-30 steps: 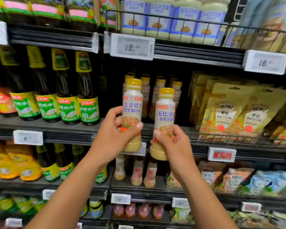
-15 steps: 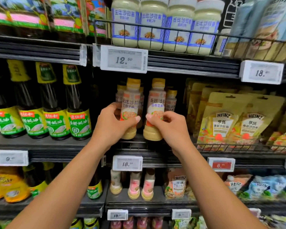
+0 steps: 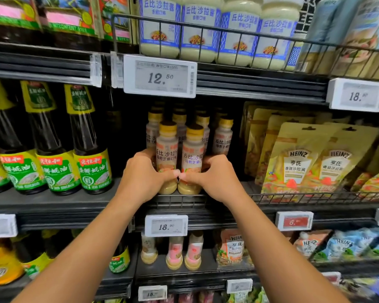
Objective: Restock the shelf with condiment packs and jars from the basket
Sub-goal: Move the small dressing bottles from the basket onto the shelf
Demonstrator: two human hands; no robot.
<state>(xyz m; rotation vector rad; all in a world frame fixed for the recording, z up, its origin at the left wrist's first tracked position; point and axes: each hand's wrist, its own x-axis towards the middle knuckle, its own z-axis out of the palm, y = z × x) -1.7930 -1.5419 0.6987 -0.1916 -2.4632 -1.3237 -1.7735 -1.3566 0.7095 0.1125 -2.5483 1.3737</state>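
The left hand (image 3: 140, 179) grasps the left bottle (image 3: 167, 149) and the right hand (image 3: 216, 179) the right bottle (image 3: 193, 154), fingers (image 3: 170, 174) curled round both. Both seem set down at the shelf (image 3: 85, 200) front. Only letting go is left. No basket is visible.

Two clear plastic dressing bottles (image 3: 179, 158) have matt yellow caps and glossy labels. The shelf (image 3: 74, 200) looks dark matt metal. Heinz pouches (image 3: 311, 162) are glossy foil-like film.
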